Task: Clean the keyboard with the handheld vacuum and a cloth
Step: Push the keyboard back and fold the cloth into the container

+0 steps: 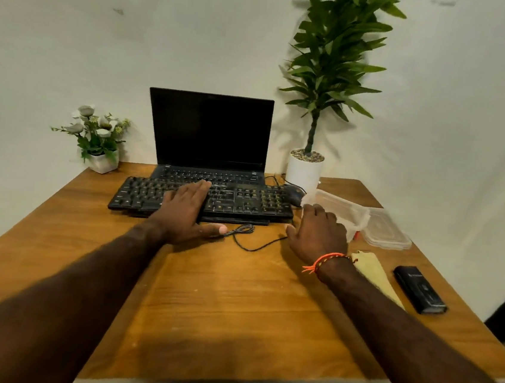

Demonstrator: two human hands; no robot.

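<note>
We find the keyboard at the far centre of the surface, left hand flat on it, fingers straight. The right hand rests relaxed, holding nothing. Cloth and vacuum lie untouched at right; cleaning is not begun. The clear container, lid beside it, appears empty.

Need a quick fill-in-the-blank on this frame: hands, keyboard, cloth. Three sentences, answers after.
1. The left hand lies flat on the black ____.
2. The yellow cloth lies between the right forearm and the black handheld ____.
3. The orange band sits on the ____ wrist.

Missing words: keyboard; vacuum; right
</note>
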